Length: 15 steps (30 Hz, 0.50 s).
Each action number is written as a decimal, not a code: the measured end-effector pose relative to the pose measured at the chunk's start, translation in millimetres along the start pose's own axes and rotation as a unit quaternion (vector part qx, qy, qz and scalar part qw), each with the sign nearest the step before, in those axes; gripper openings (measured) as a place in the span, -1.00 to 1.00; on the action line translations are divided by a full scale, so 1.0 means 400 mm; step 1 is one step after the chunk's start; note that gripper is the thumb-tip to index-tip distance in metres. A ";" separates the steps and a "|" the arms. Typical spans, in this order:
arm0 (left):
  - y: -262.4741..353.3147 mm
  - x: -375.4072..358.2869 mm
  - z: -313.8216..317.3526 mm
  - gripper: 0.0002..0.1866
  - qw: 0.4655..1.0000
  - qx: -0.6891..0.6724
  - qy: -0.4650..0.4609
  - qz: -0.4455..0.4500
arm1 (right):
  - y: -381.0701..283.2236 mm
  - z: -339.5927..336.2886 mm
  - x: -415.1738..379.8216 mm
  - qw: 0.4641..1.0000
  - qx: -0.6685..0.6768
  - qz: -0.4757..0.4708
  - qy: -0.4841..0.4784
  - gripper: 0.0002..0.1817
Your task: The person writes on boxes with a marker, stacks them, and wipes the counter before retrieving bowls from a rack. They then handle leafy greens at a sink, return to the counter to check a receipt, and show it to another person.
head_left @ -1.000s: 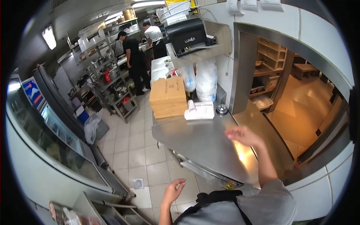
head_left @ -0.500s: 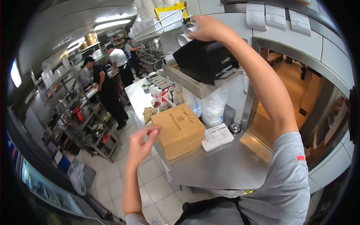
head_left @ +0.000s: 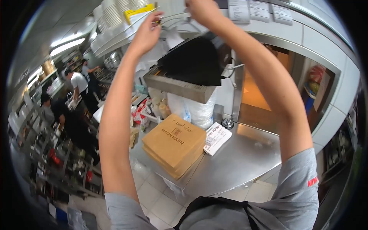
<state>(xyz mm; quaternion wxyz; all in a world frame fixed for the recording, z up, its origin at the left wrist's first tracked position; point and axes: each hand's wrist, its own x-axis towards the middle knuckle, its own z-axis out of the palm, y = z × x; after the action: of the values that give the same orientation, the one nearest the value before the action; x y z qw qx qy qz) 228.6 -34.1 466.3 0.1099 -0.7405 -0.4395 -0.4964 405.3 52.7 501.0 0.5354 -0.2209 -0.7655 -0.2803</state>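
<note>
Left hand (head_left: 147,32) pinching near yellow shelf box (head_left: 138,10); right hand (head_left: 201,11) grip indiscernible above black printer (head_left: 195,57); paper bags (head_left: 174,143) stacked on counter (head_left: 245,157).

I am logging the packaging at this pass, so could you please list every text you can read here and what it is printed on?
"MANN HANN": top of the stack of brown bags, under a script line too blurred to read.
"MANN HANN": white paper pack; its smaller print is unreadable.
Red print on the grey sleeve: too blurred.
Paper slips on the wall: too small.
Black printer: no readable mark.
</note>
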 end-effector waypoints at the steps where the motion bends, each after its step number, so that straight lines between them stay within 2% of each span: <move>1: 0.010 0.025 0.006 -0.48 1.000 -0.003 0.006 -0.009 | 0.002 0.033 0.010 0.999 0.003 0.032 0.024 -0.92; 2: 0.005 0.043 0.016 -0.42 1.000 -0.008 0.009 -0.021 | -0.010 0.060 0.016 0.993 0.079 0.063 0.068 -0.90; 3: -0.009 0.057 0.028 -0.42 1.000 -0.022 -0.004 -0.010 | -0.028 0.063 0.030 0.995 0.076 0.049 0.037 -0.81; 5: -0.046 0.089 0.029 -0.41 0.996 0.007 -0.011 0.085 | -0.074 -0.001 -0.007 0.989 0.120 0.015 0.085 -0.86; 6: -0.071 0.105 0.021 -0.41 0.995 0.001 -0.016 0.095 | -0.089 0.008 -0.001 0.987 0.131 0.008 0.098 -0.87; 8: -0.076 0.129 0.015 -0.39 0.996 -0.001 -0.072 0.058 | -0.101 0.004 -0.003 0.985 0.135 0.016 0.107 -0.87; 9: -0.088 0.129 0.020 -0.49 0.996 -0.052 -0.050 0.051 | -0.111 0.007 -0.012 0.983 0.151 0.018 0.105 -0.87; 10: -0.081 0.135 0.022 -0.49 0.995 -0.060 -0.054 0.052 | -0.120 0.002 -0.020 0.984 0.144 0.022 0.101 -0.87; 12: -0.092 0.135 0.018 -0.59 0.996 0.028 -0.011 0.087 | -0.150 -0.002 -0.044 0.970 0.094 0.055 0.219 -0.86; 13: -0.109 0.142 0.012 -0.59 0.997 0.028 -0.018 0.074 | -0.171 0.001 -0.067 0.970 0.089 0.060 0.219 -0.86; 14: -0.112 0.146 0.003 -0.59 0.996 0.026 -0.023 0.081 | -0.193 0.004 -0.084 0.979 0.019 0.046 0.197 -0.81; 15: -0.112 0.156 -0.002 -0.56 0.999 0.011 -0.009 0.043 | -0.215 0.003 -0.091 0.983 -0.054 0.028 0.174 -0.76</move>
<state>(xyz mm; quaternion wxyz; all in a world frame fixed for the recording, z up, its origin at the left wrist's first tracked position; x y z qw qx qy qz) 201.3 25.7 506.4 0.1357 -0.7618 -0.4137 -0.4797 361.5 -12.2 449.8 0.6552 -0.2191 -0.6378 -0.3403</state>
